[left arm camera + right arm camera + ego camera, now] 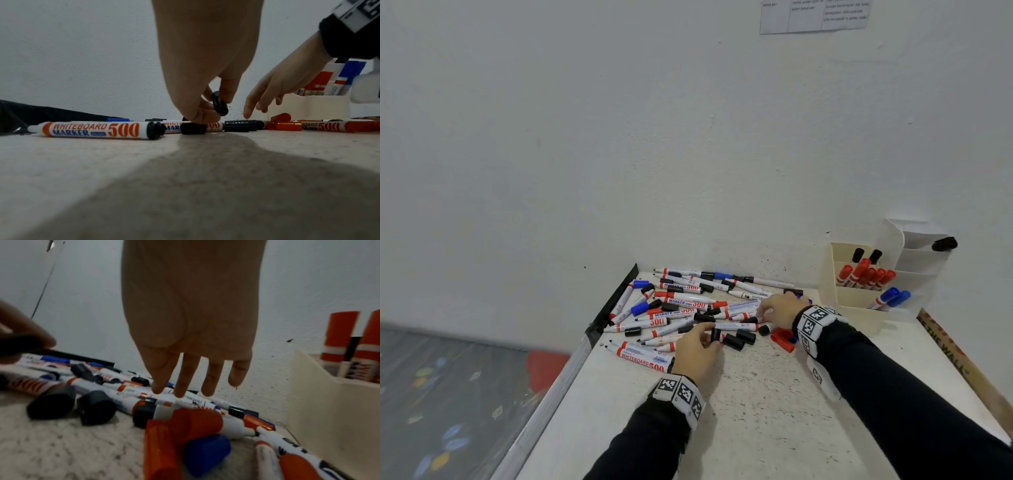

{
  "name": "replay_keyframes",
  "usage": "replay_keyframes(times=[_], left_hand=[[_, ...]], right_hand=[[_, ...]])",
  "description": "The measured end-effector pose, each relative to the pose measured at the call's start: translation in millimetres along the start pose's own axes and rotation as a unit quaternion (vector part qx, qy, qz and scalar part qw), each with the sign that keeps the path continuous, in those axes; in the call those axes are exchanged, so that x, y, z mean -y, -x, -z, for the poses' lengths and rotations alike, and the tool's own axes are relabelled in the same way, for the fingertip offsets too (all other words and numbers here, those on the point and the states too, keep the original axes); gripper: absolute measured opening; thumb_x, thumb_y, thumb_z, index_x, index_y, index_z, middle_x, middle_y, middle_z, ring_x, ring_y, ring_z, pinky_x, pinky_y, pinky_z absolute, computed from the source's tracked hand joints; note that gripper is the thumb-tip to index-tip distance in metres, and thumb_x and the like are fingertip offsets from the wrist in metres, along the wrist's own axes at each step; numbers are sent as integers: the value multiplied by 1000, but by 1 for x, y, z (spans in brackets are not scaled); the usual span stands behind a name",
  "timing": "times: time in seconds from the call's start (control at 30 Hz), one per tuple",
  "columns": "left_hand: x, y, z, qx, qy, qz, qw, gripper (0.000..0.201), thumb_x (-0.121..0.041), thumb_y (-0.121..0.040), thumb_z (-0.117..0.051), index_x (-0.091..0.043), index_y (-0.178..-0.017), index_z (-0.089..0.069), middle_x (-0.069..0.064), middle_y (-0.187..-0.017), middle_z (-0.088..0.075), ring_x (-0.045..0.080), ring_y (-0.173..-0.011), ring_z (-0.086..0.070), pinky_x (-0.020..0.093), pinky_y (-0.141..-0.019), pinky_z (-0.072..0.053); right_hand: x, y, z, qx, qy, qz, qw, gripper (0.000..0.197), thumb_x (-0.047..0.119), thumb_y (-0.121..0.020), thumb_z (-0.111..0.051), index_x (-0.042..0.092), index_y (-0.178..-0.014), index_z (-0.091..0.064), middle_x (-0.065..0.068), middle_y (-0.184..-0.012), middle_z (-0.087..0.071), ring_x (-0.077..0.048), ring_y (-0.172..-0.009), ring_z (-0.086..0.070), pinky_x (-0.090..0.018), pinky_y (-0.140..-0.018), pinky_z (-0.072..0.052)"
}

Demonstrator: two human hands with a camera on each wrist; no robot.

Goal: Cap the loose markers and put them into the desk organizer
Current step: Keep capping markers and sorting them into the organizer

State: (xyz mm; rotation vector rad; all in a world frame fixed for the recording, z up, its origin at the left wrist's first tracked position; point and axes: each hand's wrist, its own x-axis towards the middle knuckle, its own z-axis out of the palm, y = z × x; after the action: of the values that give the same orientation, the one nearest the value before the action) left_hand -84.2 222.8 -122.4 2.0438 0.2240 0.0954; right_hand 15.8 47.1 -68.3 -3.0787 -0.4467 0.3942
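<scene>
Soft, even, rather dim indoor light; a broad hand shadow darkens the speckled white tabletop [205,178]. Wrist views blur close up, and edges bend outward.

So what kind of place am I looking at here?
Probably a plain office or classroom corner: a speckled white table against a bare white wall, a printed paper notice stuck up, and a cream plastic desk organizer with whiteboard markers.
</scene>
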Motion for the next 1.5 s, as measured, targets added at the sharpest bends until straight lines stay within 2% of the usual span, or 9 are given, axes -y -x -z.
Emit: replay_keyframes(times=[0.1, 0.27, 0.53, 0.73, 0.83, 1.0, 1.2, 1.33, 1.5], left_hand=[[0, 0, 0, -2, 6, 1, 1000, 41, -11, -90, -57, -17, -130, -52, -4, -104, -61, -2, -82, -53, 8, -63, -39], [-1, 1, -1, -1, 22, 0, 1000, 40, -9, -90, -56, -16, -129, -52, -3, -106, -62, 0, -86, -54, 7, -64, -38], [-3, 5, 0, 13, 52, 14, 998, 38, -8, -90, -56, -19, -127, -53, 0, -97, -63, 3, -80, -55, 10, -64, -42], [-4, 8, -1, 29, 59, 35, 997, 34, -16, -89, -57, -24, -122, -57, 0, -96, -65, 11, -84, -61, 29, -81, -55], [-5, 8, -1, 36, 56, 33, 997, 33, -15, -89, -57, -25, -121, -56, -1, -98, -64, 11, -86, -60, 27, -82, -54], [-7, 7, 1, 37, 47, 31, 998, 35, -9, -90, -54, -23, -123, -55, -2, -99, -60, 6, -84, -55, 17, -75, -47], [-10, 10, -1, 40, 48, 30, 998, 35, -9, -90, -54, -21, -123, -56, -3, -101, -60, 2, -86, -54, 12, -66, -41], [-12, 13, -1, 30, 80, 35, 996, 33, -7, -90, -54, -21, -120, -54, -12, -95, -54, -2, -86, -50, 10, -63, -37], [-17, 15, -1, -4, 85, 15, 996, 20, -10, -92, -53, -25, -105, -56, -14, -92, -56, -5, -79, -52, 8, -52, -35]], right_hand=[[6, -6, -6, 14, 43, -5, 999, 31, 21, -96, -42, 31, -123, -55, 2, -132, -52, -22, -122, -43, -32, -90, -30], [12, -14, -8, 4, 82, -9, 997, 23, 14, -95, -47, 25, -114, -53, -1, -129, -52, -22, -121, -43, -31, -89, -28], [17, -24, -15, -39, 115, -28, 992, 22, 24, -92, -51, 26, -111, -61, 1, -114, -60, -21, -111, -52, -44, -102, -30], [16, -25, -16, -59, 92, -4, 994, 16, 25, -92, -53, 23, -105, -62, -1, -112, -56, -20, -100, -56, -33, -85, -45], [16, -25, -16, -77, 77, 7, 994, 7, 23, -94, -49, 24, -98, -54, -2, -114, -52, -19, -93, -52, -33, -81, -44], [11, -27, -14, -136, 38, 15, 990, 22, 24, -97, -43, 19, -117, -47, -4, -120, -51, -22, -108, -52, -37, -88, -43], [9, -24, 1, -218, -82, -24, 972, 18, 25, -100, -35, 18, -115, -43, -1, -105, -65, -22, -95, -59, -41, -92, -33], [13, -13, 16, -287, -174, -7, 942, 24, 25, -101, -33, 16, -119, -45, -1, -110, -59, -22, -96, -57, -40, -90, -35], [14, 0, 21, -193, -96, 95, 972, 19, 25, -100, -36, 23, -115, -48, 2, -114, -51, -16, -93, -56, -40, -96, -40]])
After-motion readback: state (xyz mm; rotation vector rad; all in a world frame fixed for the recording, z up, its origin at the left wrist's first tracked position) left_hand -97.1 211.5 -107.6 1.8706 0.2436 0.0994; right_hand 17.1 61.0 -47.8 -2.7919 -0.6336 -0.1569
